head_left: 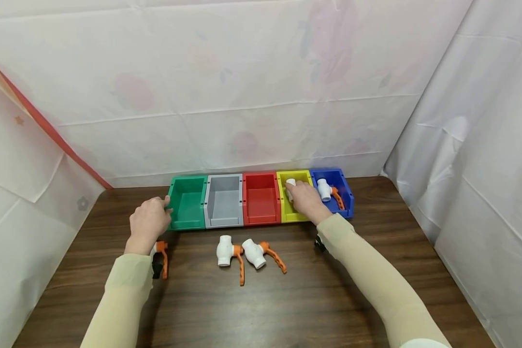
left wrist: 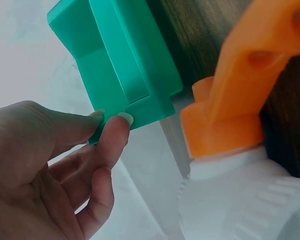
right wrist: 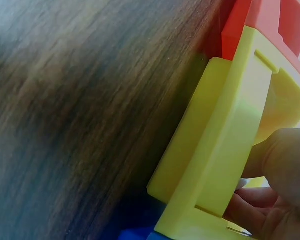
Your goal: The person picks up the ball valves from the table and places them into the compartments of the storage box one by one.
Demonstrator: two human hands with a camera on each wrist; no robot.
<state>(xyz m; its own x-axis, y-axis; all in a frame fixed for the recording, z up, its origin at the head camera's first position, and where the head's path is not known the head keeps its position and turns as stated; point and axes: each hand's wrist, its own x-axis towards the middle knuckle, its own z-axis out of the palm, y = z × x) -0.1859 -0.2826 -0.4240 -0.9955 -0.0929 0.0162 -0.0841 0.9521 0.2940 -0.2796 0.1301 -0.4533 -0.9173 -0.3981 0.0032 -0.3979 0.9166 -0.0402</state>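
Note:
The left hand (head_left: 150, 223) pinches the left edge of the green bin (head_left: 188, 224); in the left wrist view its thumb and finger (left wrist: 115, 140) grip the bin's corner (left wrist: 140, 107). Inside the yellow bin (head_left: 289, 215) the right hand (head_left: 306, 198) holds a white valve (head_left: 290, 182), whose handle is hidden. The right wrist view shows the fingers (right wrist: 255, 210) behind the yellow bin's front wall (right wrist: 240, 140), with only a bit of white between them. A white valve with an orange handle (head_left: 164, 261) lies below the left wrist.
Grey (head_left: 224, 222) and red (head_left: 262, 220) bins stand between the green and yellow ones. The blue bin (head_left: 350, 205) holds a valve with an orange handle (head_left: 324, 190). Two similar valves (head_left: 224, 251) (head_left: 254, 253) lie on the wooden table (head_left: 243, 314) in front.

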